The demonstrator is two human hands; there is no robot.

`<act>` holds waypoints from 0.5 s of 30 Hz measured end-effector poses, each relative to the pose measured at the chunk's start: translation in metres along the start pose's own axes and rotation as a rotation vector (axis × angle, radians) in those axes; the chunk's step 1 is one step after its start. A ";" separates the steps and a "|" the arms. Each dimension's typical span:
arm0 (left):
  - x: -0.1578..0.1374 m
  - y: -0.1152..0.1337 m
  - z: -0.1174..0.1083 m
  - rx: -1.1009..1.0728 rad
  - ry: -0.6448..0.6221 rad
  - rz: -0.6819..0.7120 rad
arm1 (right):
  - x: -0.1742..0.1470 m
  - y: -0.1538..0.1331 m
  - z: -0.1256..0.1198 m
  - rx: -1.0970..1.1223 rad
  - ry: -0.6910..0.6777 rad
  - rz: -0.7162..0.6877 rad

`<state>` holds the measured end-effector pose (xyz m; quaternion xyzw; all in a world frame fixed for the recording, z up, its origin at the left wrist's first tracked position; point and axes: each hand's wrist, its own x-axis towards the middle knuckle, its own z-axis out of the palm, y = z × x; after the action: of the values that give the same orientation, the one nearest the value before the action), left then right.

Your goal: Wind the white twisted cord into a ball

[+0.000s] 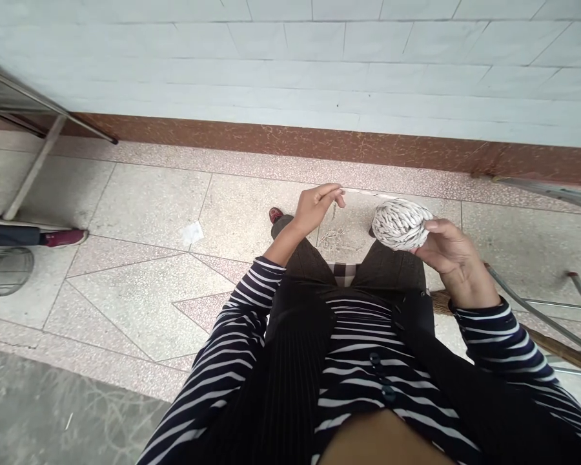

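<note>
Your right hand (452, 258) cups the ball of thick white cord (399, 224) from its side, fingers curled round it, firm hold. Your left hand (314, 205) pinches the loose white strand (368, 193) between thumb and fingertips; the strand runs taut from there to the ball. Both sit above your knees, ball to the right. My read: the ball is light and soft and gives under pressure, so hold it round the middle, not by one loop. The cord looks limp and could snag. A small tangle of cord scraps (333, 240) lies on the speckled stone-tile floor (145, 213). White tiled wall (319, 58) ahead, metal frame (33, 129) at left.
</note>
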<state>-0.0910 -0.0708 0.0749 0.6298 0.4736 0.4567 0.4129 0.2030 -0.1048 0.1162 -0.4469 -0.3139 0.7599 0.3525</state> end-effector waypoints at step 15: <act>0.020 -0.040 0.040 -0.035 -0.412 -0.220 | -0.009 -0.010 0.011 -0.110 -0.103 -0.044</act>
<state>-0.0581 -0.0466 0.0306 0.6471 0.4372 0.2787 0.5589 0.1994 -0.1084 0.1329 -0.4192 -0.3827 0.7555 0.3273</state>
